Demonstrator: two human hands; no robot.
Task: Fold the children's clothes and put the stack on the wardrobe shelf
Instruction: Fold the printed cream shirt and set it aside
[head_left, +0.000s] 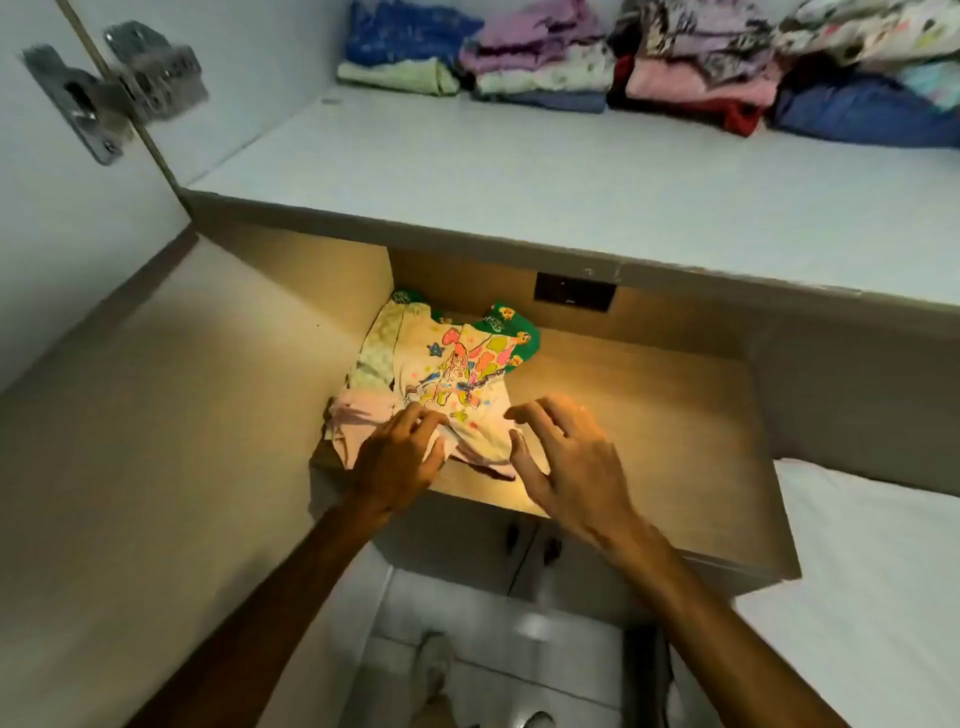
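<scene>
A small stack of folded children's clothes (447, 374) lies in the left corner of a wooden wardrobe shelf (649, 415). A pale shirt with a bright cartoon print is on top, with a green garment (511, 325) showing underneath at the back. My left hand (397, 457) rests on the stack's front edge, fingers bent and pressing the cloth. My right hand (563, 452) hovers just right of the stack with fingers spread, its thumb near the shirt's edge, holding nothing.
Above is a white shelf (519, 171) with several piles of folded clothes (649, 62) along its back. An open wardrobe door with metal hinges (109, 88) stands at left. A white surface (872, 571) lies at right; tiled floor below.
</scene>
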